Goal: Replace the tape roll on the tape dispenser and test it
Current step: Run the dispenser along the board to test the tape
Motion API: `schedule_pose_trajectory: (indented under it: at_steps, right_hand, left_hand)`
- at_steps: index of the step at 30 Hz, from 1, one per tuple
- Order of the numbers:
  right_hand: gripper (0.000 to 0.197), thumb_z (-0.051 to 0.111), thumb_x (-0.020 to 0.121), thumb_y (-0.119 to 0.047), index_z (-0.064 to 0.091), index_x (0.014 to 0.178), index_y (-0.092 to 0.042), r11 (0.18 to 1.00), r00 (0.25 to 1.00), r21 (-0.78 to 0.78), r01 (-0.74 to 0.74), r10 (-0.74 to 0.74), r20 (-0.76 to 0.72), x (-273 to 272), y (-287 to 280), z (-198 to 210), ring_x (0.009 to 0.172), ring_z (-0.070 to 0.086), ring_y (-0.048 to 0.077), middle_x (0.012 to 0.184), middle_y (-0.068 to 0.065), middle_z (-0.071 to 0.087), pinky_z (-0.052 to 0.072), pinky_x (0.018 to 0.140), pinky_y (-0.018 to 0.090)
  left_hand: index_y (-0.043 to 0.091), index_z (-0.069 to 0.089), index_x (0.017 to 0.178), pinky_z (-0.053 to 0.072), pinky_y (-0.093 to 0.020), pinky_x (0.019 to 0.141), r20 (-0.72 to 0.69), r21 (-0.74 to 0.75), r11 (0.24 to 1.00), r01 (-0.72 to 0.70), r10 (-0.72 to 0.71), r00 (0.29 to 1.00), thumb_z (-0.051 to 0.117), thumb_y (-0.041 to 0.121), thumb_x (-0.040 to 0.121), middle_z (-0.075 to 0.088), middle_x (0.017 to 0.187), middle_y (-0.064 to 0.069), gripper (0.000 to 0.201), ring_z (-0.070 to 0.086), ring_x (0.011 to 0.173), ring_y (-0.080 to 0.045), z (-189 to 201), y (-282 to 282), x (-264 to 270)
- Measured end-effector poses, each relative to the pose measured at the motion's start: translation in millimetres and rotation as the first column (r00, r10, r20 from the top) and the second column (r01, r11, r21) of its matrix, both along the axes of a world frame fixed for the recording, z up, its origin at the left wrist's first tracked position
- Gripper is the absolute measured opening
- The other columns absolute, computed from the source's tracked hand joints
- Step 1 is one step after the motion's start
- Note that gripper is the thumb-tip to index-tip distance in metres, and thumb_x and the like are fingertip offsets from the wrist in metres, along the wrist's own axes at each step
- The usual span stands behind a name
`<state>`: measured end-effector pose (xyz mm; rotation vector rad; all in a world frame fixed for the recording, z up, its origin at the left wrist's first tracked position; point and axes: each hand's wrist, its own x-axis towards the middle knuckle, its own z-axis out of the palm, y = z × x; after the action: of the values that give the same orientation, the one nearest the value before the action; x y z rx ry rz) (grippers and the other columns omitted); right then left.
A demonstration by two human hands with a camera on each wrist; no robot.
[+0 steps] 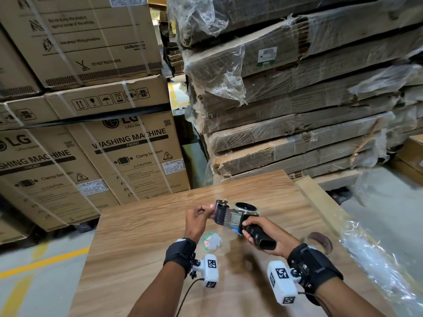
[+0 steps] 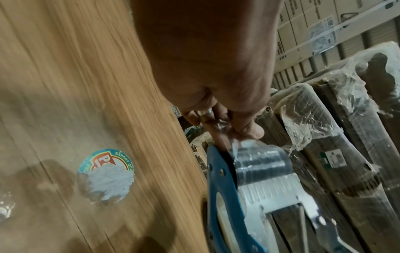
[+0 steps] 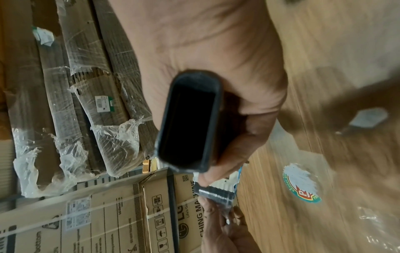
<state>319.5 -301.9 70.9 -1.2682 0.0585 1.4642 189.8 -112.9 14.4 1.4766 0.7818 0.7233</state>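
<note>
Held above the tabletop (image 1: 142,227): tape dispenser (image 1: 231,216), handle gripped by right hand (image 1: 263,236). Left hand (image 1: 198,217) pinched clear tape end (image 2: 223,125) at its front. Roll mostly hidden behind frame; wrist views blurred.

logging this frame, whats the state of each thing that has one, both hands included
tape dispenser: held above the wooden board, clear tape over its front roller
tape end: pulled out, pinched
left hand: pinches the tape end
right hand: grips the dispenser's black handle
round sticker: stuck on the board, partly torn
</note>
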Motion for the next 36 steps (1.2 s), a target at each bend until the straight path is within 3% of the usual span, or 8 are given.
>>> schedule_pose_trajectory:
  at_steps: [5,8,13,17,21,23,32,36]
  right_hand:
    - [0.017,0.058,0.094,-0.011,0.059,0.077,-0.005,1.0,0.999,0.019,0.003,-0.004,0.038,8,12,-11,0.04,0.057,0.014,0.063,0.011,0.06,0.05,0.037,0.02]
    - [0.014,0.059,0.092,-0.011,0.057,0.08,-0.004,0.999,0.999,0.031,-0.007,0.005,0.046,15,21,-23,0.043,0.055,0.016,0.064,0.014,0.059,0.05,0.039,0.022]
    - [0.018,0.065,0.086,-0.016,0.06,0.092,0.001,0.999,0.984,-0.018,-0.028,0.03,0.178,28,36,-45,0.051,0.055,0.022,0.067,0.016,0.063,0.049,0.047,0.027]
    - [0.015,0.065,0.088,-0.022,0.061,0.082,-0.008,0.994,0.951,-0.099,-0.044,0.072,0.301,33,50,-58,0.05,0.057,0.019,0.066,0.012,0.065,0.048,0.049,0.026]
    - [0.032,0.08,0.064,-0.026,0.065,0.084,-0.006,0.986,0.916,-0.163,0.02,0.047,0.398,40,63,-82,0.05,0.061,0.026,0.067,0.016,0.066,0.051,0.051,0.029]
    - [0.039,0.081,0.059,-0.029,0.065,0.086,-0.005,0.988,0.904,-0.154,0.013,0.054,0.424,46,69,-102,0.051,0.062,0.026,0.066,0.015,0.066,0.051,0.049,0.028]
    - [0.045,0.085,0.071,-0.04,0.077,0.087,0.001,0.964,0.841,-0.263,0.034,0.114,0.528,53,81,-112,0.055,0.071,0.024,0.072,0.015,0.079,0.06,0.058,0.03]
    - [0.034,0.08,0.079,-0.038,0.077,0.073,-0.005,0.942,0.809,-0.335,-0.003,0.199,0.553,53,80,-115,0.052,0.068,0.022,0.067,0.011,0.077,0.057,0.057,0.027]
  left_hand:
    - [0.002,0.075,0.087,0.06,-0.032,0.082,-0.059,0.044,0.998,-0.05,0.052,0.997,0.068,0.015,0.095,0.078,0.083,-0.011,0.016,0.075,0.078,-0.017,-7,14,4]
    - [0.009,0.076,0.088,0.058,-0.04,0.085,-0.122,0.105,0.986,-0.132,0.145,0.982,0.073,0.021,0.092,0.077,0.085,-0.008,0.013,0.073,0.084,-0.022,-13,27,3]
    - [0.013,0.074,0.08,0.056,-0.038,0.081,-0.128,0.094,0.98,-0.174,0.186,0.974,0.07,0.026,0.094,0.076,0.082,-0.006,0.019,0.072,0.08,-0.024,-18,33,-4]
    - [0.009,0.074,0.088,0.052,-0.031,0.073,-0.14,0.067,0.974,-0.215,0.223,0.965,0.062,0.027,0.099,0.076,0.085,-0.005,0.025,0.07,0.078,-0.016,-24,36,-10]
    - [0.008,0.073,0.093,0.049,-0.023,0.067,-0.169,0.035,0.971,-0.237,0.24,0.956,0.054,0.027,0.103,0.076,0.087,-0.007,0.028,0.07,0.079,-0.016,-28,37,-14]
    - [0.01,0.073,0.089,0.049,-0.023,0.065,-0.185,0.032,0.97,-0.241,0.243,0.952,0.051,0.026,0.104,0.076,0.086,-0.008,0.031,0.069,0.077,-0.017,-29,38,-17]
    - [0.01,0.073,0.087,0.047,-0.017,0.062,-0.263,0.018,0.971,-0.237,0.233,0.936,0.047,0.023,0.106,0.076,0.082,-0.008,0.034,0.067,0.074,-0.014,-38,40,-33]
    - [0.011,0.073,0.088,0.047,-0.02,0.065,-0.291,0.025,0.974,-0.226,0.224,0.93,0.048,0.027,0.105,0.076,0.081,-0.006,0.034,0.068,0.074,-0.013,-41,41,-41]
